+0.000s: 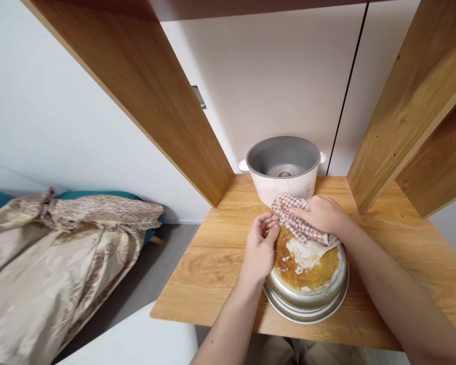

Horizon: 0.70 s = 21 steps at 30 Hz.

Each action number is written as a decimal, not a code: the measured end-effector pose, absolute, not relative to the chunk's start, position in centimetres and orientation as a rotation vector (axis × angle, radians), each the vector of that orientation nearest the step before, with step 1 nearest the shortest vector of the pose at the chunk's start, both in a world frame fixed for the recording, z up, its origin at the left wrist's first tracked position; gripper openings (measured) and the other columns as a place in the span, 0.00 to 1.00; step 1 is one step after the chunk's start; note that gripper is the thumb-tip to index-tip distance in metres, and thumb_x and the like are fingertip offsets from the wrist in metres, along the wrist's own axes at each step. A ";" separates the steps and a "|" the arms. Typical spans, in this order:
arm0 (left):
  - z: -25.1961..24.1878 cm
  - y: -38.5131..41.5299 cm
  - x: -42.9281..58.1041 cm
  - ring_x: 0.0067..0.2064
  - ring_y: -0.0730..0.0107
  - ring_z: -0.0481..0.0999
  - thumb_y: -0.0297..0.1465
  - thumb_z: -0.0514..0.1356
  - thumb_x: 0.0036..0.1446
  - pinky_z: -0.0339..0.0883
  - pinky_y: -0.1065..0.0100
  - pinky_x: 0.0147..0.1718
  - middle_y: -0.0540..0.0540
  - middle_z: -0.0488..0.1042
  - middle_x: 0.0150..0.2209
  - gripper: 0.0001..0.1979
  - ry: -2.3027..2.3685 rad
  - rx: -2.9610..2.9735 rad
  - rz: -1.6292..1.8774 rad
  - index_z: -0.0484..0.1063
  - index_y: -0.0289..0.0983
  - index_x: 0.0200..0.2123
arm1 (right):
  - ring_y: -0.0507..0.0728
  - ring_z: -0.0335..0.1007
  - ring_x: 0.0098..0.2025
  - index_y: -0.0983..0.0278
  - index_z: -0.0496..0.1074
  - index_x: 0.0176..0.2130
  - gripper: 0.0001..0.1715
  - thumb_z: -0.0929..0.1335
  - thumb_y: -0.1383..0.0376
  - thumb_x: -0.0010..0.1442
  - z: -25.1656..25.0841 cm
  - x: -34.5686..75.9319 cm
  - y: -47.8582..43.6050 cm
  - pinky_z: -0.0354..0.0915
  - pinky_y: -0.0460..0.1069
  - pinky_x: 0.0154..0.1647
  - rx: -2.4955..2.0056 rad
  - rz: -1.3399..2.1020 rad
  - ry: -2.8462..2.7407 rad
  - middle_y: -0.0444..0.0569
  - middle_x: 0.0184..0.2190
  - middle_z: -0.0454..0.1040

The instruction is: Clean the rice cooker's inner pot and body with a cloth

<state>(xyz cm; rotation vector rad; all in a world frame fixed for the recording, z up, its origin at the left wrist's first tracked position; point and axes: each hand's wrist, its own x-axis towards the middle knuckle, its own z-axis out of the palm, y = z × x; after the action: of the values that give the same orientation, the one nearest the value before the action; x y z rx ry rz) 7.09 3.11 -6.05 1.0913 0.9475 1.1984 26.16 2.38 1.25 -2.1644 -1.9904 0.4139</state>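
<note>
A metal pot (307, 294) lies upside down on the wooden table (213, 263), its bottom stained brown and white. My left hand (260, 248) grips its left rim with curled fingers. My right hand (323, 215) presses a pink-and-white checked cloth (298, 223) onto the far part of the stained bottom, fingers closed over the cloth.
A white cooker body (283, 170) with a grey inside stands behind the pot near the wall. Wooden shelf panels (148, 91) rise on both sides. At the left lies a bed with a beige patterned cover (53, 263).
</note>
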 end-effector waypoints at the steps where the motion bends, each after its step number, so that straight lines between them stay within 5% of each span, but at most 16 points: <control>1: -6.1 3.1 7.1 0.48 0.65 0.76 0.39 0.73 0.49 0.67 0.61 0.56 0.45 0.78 0.45 0.22 0.948 1.085 1.194 0.72 0.39 0.44 | 0.66 0.79 0.46 0.66 0.83 0.41 0.40 0.60 0.36 0.66 1.2 26.1 2.4 0.66 0.52 0.42 -2.182 0.382 -1.984 0.63 0.40 0.83; 21: -5.9 3.0 6.9 0.51 0.63 0.76 0.45 0.71 0.52 0.66 0.62 0.56 0.45 0.78 0.45 0.20 0.975 1.116 1.184 0.73 0.39 0.43 | 0.68 0.79 0.46 0.67 0.83 0.43 0.43 0.61 0.35 0.64 1.4 25.9 2.3 0.66 0.53 0.41 -2.247 0.336 -1.914 0.64 0.40 0.83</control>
<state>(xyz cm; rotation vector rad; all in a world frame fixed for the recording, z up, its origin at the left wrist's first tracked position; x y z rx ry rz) 6.90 3.03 -5.92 1.1156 0.9749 1.1840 25.90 2.33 1.39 -2.2466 -1.9136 0.3361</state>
